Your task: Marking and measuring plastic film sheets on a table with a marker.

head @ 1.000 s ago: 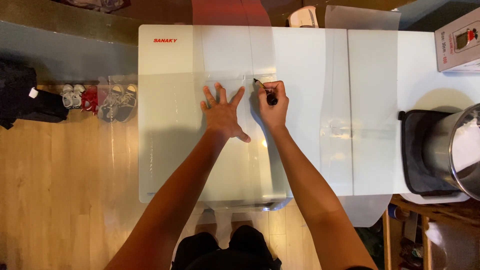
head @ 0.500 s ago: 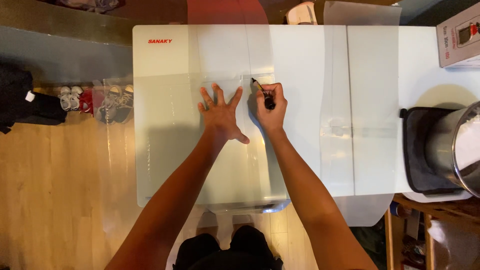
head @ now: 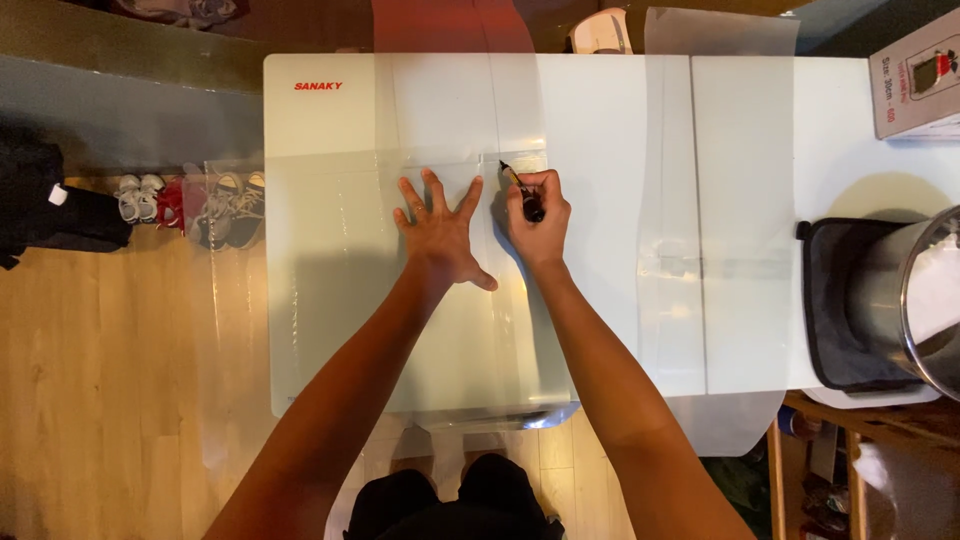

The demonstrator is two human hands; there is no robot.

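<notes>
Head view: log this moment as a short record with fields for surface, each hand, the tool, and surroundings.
surface: white tabletop overlaid with clear plastic sheets
left hand: left hand flat, fingers spread, pressing on the sheet
right hand: right hand gripping a dark pen, tip on the sheet
right side: metal pot on a black mat; box at the far corner
floor: shoes on wooden boards

Steel pot (head: pixel 925 300) cut off by the right edge, box (head: pixel 915 85) clipped at the top-right corner, pen (head: pixel 522 190) barrel mostly buried in the right hand (head: pixel 538 215), its tip perhaps touching the clear plastic sheet (head: pixel 340 270), whose edges fade against the white table (head: pixel 600 110).
</notes>
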